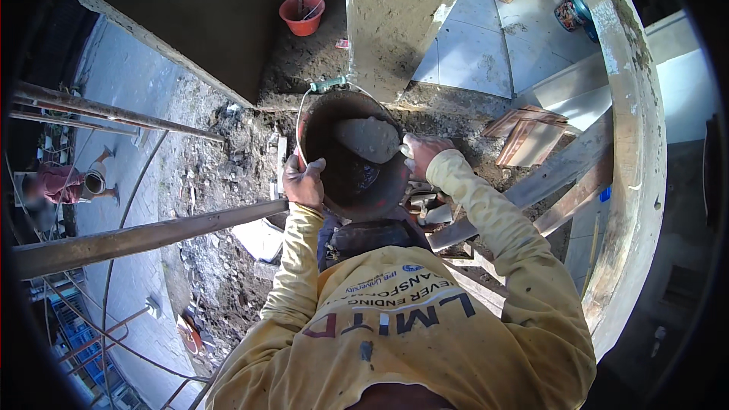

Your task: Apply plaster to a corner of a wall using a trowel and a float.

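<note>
My left hand (304, 180) grips the rim of a dark bucket (355, 193) held in front of my body, its wire handle and green grip (328, 83) raised at the far side. My right hand (425, 156) is closed on the handle of a trowel (366, 139), whose grey-coated blade sits inside the bucket's mouth, over dark contents with a wet sheen. The bottom of the bucket is hard to make out.
A red bucket (302, 20) sits beside a plastered column (383, 26). Wooden beams (175, 235) and rusty poles (114, 112) cross the left, above paving where another person (64, 186) is. Rubble (197, 175) lies below. Cut boards (528, 137) and a curved plastered edge (623, 190) are at right.
</note>
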{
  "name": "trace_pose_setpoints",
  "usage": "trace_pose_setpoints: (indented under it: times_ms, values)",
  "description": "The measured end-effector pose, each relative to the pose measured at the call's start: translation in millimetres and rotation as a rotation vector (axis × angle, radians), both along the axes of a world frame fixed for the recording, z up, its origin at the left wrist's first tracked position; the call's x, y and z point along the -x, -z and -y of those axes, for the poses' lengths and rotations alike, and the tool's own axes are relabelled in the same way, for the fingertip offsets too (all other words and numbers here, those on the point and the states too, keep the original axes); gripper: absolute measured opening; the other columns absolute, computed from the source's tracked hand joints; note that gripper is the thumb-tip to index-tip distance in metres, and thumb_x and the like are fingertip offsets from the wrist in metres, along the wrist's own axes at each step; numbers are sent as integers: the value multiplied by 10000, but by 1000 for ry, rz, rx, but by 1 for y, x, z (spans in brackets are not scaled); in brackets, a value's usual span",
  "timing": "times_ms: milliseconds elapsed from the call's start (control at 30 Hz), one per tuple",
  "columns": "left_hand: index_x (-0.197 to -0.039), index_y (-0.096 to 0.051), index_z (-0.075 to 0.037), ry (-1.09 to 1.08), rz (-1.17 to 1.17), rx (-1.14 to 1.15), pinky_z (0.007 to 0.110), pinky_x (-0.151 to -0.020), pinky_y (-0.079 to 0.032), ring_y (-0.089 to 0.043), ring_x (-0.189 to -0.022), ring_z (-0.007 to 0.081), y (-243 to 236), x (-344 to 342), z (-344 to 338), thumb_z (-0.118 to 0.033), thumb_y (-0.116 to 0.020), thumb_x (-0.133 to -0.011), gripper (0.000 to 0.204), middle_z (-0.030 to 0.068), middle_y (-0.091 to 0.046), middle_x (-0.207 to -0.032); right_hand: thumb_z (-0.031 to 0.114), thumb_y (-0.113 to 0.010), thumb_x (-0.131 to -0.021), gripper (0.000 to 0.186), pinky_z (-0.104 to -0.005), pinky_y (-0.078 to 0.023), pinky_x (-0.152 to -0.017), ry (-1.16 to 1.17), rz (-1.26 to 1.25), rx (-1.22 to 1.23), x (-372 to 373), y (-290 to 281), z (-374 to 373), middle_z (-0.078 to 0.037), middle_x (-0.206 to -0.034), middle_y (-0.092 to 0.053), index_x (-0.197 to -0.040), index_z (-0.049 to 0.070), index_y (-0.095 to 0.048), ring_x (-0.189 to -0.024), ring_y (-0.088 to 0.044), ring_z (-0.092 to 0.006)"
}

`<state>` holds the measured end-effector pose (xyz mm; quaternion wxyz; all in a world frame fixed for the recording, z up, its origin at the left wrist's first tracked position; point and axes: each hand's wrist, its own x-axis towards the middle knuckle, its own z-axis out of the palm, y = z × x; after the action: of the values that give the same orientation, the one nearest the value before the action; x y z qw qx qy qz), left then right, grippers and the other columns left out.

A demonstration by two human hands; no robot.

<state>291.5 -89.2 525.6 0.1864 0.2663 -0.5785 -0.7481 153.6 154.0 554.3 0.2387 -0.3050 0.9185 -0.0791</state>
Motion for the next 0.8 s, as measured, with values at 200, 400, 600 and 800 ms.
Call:
trace_pose_setpoints:
  times_ms: [200, 400, 600, 800]
  values:
    - [-906, -618, -16, -173, 49, -17, 228, -688, -446, -537, -720, 81, 35, -2, -22, -10, -635, -735, 172, -9, -627, -841, 253, -611, -813, 342, -477, -489, -830, -64, 72, -61, 28, -27, -4, -172, -968, -671, -1085, 55, -548, -961, -628, -361]
    - [-1020, -614, 11, -164, 119, -33, 237, -759, -469, -587, -791, 108, 76, -16, -23, 22, -613, -737, 284, 10, -650, -926, 292, -708, -775, 442, -374, -512, -800, 28, 563, -190, 118, -52, 18, -155, -1014, -684, -1098, 14, -592, -933, -659, -272]
    - [-1054, -614, 15, -159, 180, -43, 228, -769, -457, -581, -828, 107, 62, -18, -11, 2, -619, -730, 324, 15, -647, -961, 260, -685, -809, 433, -352, -510, -799, 211, -99, 411, 170, -56, -26, -207, -1005, -674, -1123, -20, -582, -933, -657, -299]
    - [-862, -547, -36, -98, 210, 27, 219, -610, -412, -489, -680, 72, 39, 4, -9, 10, -599, -792, 99, -15, -577, -793, 279, -679, -799, 445, -382, -494, -851, 60, 211, 49, 106, -63, -24, -193, -1040, -655, -1129, 0, -574, -1012, -628, -327]
